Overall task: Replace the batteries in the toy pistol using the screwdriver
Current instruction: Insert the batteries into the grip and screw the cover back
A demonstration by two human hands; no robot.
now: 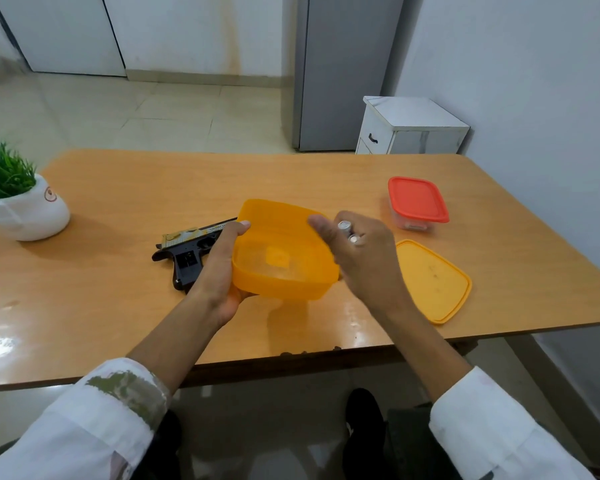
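My left hand (pixel 219 271) grips the left side of an open orange plastic container (pixel 281 251), lifted and tilted above the wooden table (pixel 118 306). My right hand (pixel 357 251) is at the container's right rim and holds batteries (pixel 347 232), whose silver ends stick out between the fingers. The black and gold toy pistol (pixel 187 252) lies on the table just left of the container, partly hidden by my left hand. No screwdriver is visible.
The orange lid (pixel 433 282) lies flat near the table's front right. A clear box with a red lid (pixel 418 202) stands behind it. A white pot with a green plant (pixel 21 202) sits at the far left. A white cabinet (pixel 409 128) stands beyond the table.
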